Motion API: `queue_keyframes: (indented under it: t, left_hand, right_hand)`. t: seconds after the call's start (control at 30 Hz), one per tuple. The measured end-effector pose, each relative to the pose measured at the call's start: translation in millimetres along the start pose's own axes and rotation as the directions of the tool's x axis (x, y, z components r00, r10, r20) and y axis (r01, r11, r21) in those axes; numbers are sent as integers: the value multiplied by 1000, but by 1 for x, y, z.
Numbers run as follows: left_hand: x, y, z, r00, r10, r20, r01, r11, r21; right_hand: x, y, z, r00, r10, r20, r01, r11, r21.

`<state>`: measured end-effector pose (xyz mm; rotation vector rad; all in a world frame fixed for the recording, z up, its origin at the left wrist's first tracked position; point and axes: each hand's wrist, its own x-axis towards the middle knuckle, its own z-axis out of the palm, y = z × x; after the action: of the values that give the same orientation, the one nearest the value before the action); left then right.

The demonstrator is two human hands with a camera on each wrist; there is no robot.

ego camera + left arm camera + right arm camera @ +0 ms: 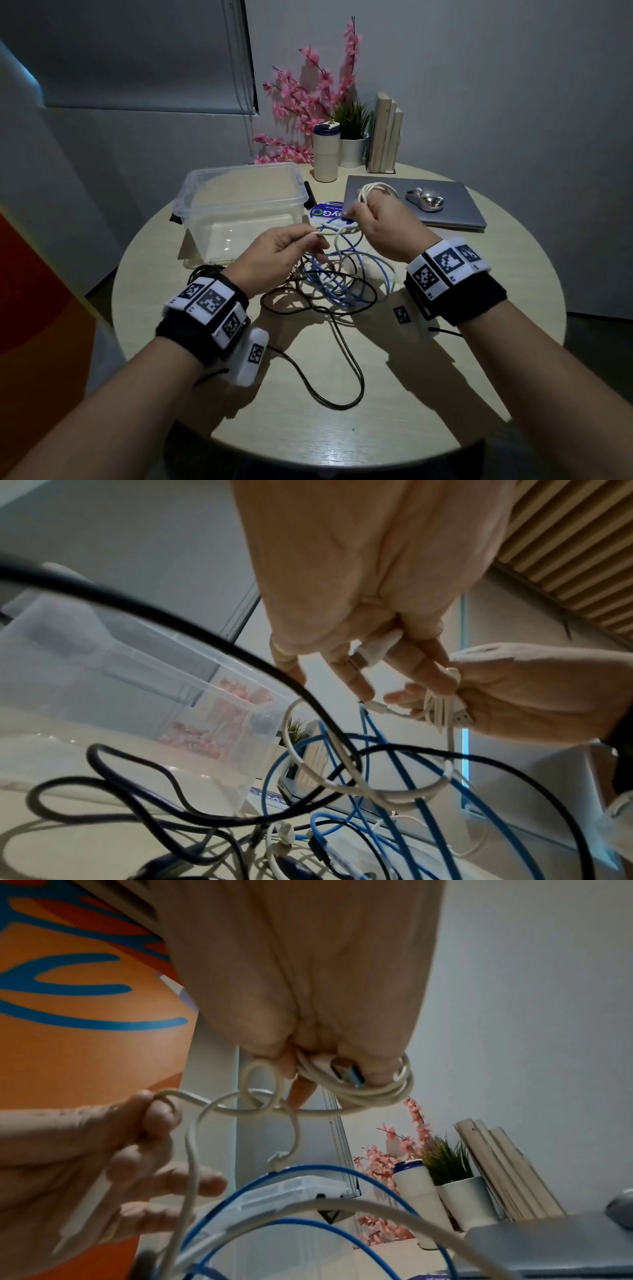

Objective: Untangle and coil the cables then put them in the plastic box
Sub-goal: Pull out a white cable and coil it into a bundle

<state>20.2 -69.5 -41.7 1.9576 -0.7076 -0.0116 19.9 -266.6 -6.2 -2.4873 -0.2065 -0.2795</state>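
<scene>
**Cables half coiled above the tangle**

Cables: the white cable (pixel 371 192) is partly wound into a small coil that my right hand (pixel 387 226) clasps, fingers curled round the loops, with its USB plug (pixel 346 1070) tucked against them. My left hand (pixel 277 253) pinches the same cable's other end between thumb and fingers, level with the right hand and just beside it. A loose knot-like loop (pixel 260 1093) sits in the stretch between my two hands. Under both hands, on the table (pixel 428 394), lies the tangle of blue cable (pixel 337 284) and black cable (pixel 342 370). The plastic box (pixel 239 202) stands open just beyond the tangle, on my left-hand side; I see no cable inside it.
</scene>
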Motion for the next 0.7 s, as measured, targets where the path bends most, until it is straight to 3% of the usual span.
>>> queue_keyframes:
  t: [0.17,0.37,0.5,0.63,0.7]
  left_hand:
    - [-3,4,-16,982,-31,-185,17,997,-79]
    - [6,7,-20,899,-173,-403,156,985,-76]
    - [8,4,-17,852,-246,-463,280,960,6]
    - [13,0,-17,829,-247,-501,293,956,15]
    - [16,-3,-18,825,-234,-515,308,949,62]
  right_hand:
    - [0,10,-17,998,53,-35,-55,997,-55]
    - [0,10,-16,999,6,49,-1,994,-106]
    - [-3,7,-14,988,-48,149,57,996,-61]
    - [-8,4,-12,958,-6,285,24,998,-60]
    - [-10,0,-10,949,-7,316,-14,998,66]
